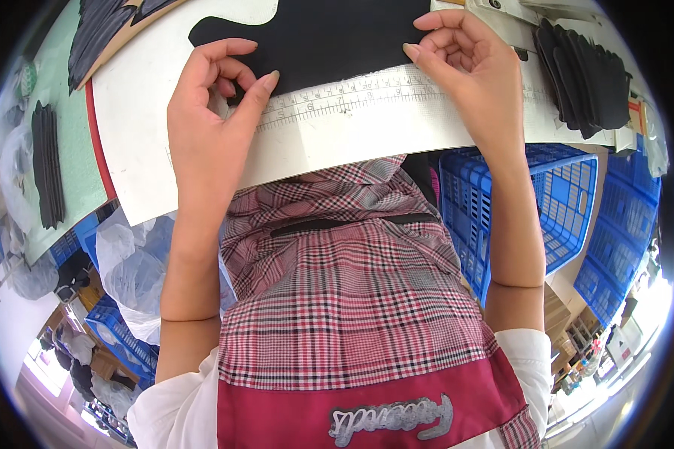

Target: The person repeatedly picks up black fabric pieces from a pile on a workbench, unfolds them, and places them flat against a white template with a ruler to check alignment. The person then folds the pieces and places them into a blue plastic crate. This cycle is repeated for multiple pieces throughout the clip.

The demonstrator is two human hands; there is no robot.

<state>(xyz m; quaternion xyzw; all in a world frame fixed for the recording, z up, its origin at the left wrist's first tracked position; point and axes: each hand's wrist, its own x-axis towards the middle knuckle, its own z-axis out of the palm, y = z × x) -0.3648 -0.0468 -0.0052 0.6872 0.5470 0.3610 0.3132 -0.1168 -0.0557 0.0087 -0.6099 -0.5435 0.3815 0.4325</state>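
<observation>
A black flat piece [337, 45], cut with a curved outline and looking like fabric, lies on the white table top at the upper middle. My left hand [216, 105] pinches its lower left edge, with the thumb and bent fingers closed at the border. At its right edge, my right hand [473, 75] grips with thumb and index finger, the other fingers curled in. Just below the piece's straight lower edge, a ruler scale [344, 101] runs along the table. The far end of the piece is cut off by the top of the view.
A stack of black pieces [584, 78] rests at the table's right end. Another black stack [49, 165] lies on the green surface at left, below dark pieces [116, 34] on a board. Blue crates [569, 202] stand under the table at right, clear plastic bags [131, 258] at left.
</observation>
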